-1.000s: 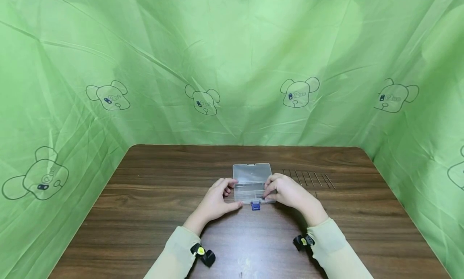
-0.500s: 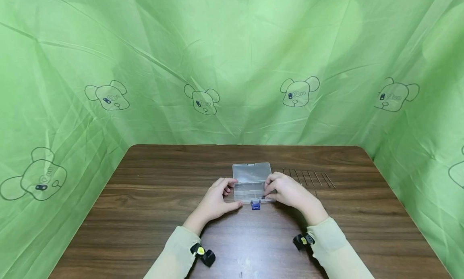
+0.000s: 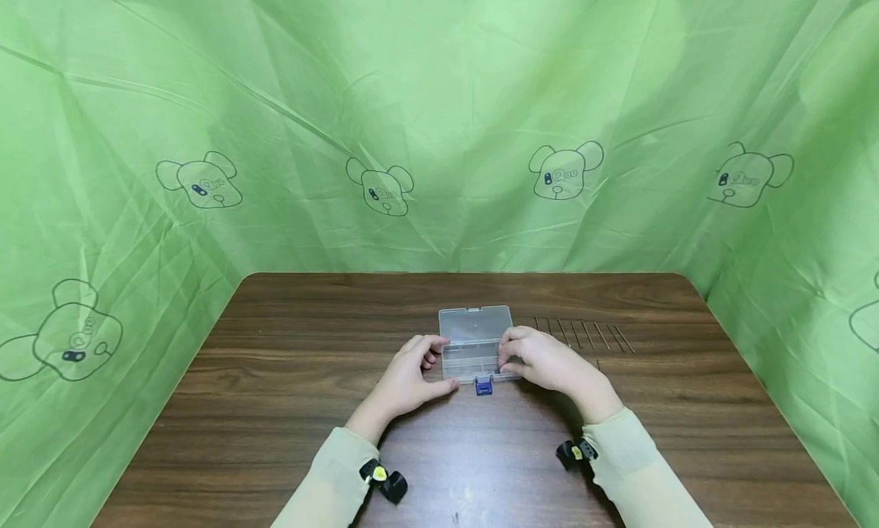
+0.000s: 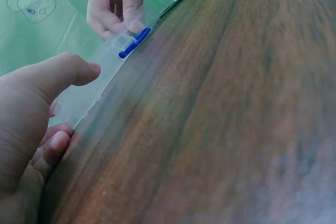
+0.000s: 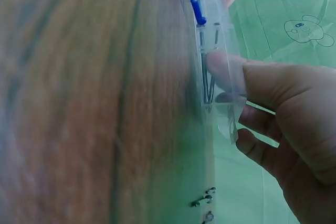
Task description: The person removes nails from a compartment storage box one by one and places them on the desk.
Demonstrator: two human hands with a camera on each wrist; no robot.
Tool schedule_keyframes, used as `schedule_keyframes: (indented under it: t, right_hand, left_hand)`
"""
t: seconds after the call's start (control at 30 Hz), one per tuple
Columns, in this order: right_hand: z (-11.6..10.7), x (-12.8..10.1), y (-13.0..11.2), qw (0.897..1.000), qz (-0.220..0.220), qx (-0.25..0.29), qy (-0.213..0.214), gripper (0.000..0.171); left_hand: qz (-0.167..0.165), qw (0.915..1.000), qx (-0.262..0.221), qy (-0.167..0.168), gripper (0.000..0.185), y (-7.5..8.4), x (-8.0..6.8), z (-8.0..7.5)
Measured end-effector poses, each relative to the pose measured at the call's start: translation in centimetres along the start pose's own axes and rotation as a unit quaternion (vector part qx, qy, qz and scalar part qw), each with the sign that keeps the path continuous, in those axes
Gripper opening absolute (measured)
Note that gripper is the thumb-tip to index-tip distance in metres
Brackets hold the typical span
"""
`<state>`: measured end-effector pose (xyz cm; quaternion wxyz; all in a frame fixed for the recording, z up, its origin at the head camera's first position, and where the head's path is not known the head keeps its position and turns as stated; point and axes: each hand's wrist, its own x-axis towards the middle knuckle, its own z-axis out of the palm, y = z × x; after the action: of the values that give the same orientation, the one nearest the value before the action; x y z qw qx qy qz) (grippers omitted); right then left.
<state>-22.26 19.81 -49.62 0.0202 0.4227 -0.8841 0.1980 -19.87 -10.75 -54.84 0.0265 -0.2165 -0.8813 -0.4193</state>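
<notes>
A clear plastic compartment box (image 3: pixel 470 354) lies on the table with its lid (image 3: pixel 475 324) raised at the back and its blue latch (image 3: pixel 484 387) hanging at the front. My left hand (image 3: pixel 405 381) grips the box's left end, thumb at the front corner and fingers behind. My right hand (image 3: pixel 549 362) reaches into the right end with thumb and fingers bent together. Through the clear wall in the right wrist view, slim metal screws (image 5: pixel 205 77) show inside, right at the thumb tip (image 5: pixel 218 66); the thumb and fingers pinch at one, its far part hidden.
Right of the box, several slim screws (image 3: pixel 586 335) lie in a spaced row on the wooden table (image 3: pixel 309 322). One more screw (image 3: pixel 598 365) lies nearer, partly behind the right wrist. A green curtain (image 3: pixel 453 238) with bear-head drawings encloses the back and sides.
The dark piece at my right fingertips, visible by the front wall before, has sunk mostly out of sight in the box. My left hand keeps its grip.
</notes>
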Motion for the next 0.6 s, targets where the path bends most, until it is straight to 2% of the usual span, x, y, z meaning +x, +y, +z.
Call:
schedule_keyframes:
  t: [0.23, 0.6]
  right_hand:
    - [-0.5, -0.2, 0.1, 1.0, 0.019, 0.025, 0.005, 0.004]
    - [-1.8, -0.2, -0.2, 0.999, 0.029, 0.028, 0.02, 0.009]
  left_hand:
    - [0.006, 1.0, -0.001, 0.0, 0.069, 0.0, 0.1, 0.0]
    - [0.002, 1.0, 0.004, 0.002, 0.069, -0.2, 0.0, 0.1]
